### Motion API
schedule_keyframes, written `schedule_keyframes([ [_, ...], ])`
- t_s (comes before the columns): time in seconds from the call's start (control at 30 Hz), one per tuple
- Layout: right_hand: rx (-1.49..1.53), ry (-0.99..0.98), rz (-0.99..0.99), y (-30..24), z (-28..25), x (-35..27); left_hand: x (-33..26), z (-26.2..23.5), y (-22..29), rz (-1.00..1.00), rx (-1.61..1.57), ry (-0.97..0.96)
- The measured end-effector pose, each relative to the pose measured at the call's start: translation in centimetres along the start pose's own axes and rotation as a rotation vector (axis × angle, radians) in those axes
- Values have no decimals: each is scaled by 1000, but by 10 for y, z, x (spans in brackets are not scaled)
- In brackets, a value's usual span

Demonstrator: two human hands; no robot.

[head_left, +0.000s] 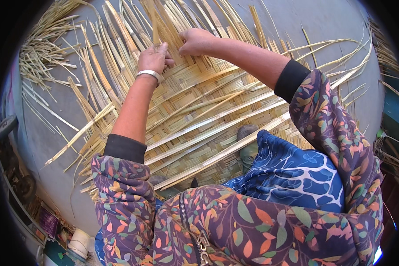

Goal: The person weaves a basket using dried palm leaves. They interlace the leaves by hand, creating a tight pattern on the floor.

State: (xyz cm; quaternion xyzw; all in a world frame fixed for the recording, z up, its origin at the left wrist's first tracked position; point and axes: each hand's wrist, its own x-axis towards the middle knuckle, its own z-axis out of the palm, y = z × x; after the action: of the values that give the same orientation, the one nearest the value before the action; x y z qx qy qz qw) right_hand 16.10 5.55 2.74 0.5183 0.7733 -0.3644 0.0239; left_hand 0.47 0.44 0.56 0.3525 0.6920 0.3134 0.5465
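A half-woven mat [186, 95] of flattened, straw-coloured reed strips lies on the floor in front of me, with a criss-cross weave in its middle and long loose ends round its edges. At its far part, my left hand [154, 58], with a pale bangle at the wrist, pinches a flat reed strip [154, 29] that stands up from the weave. Close beside it on the right, my right hand [198, 43] is closed at the edge of wider brownish strips; its fingertips are partly hidden. Several long pale strips [217, 117] run slantwise across the mat nearer to me.
Cut straw [46, 48] is heaped at the far left, and more stalks [385, 48] lie at the right edge. My foot [248, 148] rests on the mat, below blue patterned cloth [297, 173] over my knee. A whitish container [79, 243] stands at the lower left.
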Motion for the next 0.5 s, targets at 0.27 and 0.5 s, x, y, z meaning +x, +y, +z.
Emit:
schedule_keyframes([
  [0.27, 762, -132, 5, 3, -18, 16, -3, -3, 8, -72, -130, 22],
  [0.5, 827, -166, 28, 0, -23, 8, 7, -13, 15, -203, -99, -153],
])
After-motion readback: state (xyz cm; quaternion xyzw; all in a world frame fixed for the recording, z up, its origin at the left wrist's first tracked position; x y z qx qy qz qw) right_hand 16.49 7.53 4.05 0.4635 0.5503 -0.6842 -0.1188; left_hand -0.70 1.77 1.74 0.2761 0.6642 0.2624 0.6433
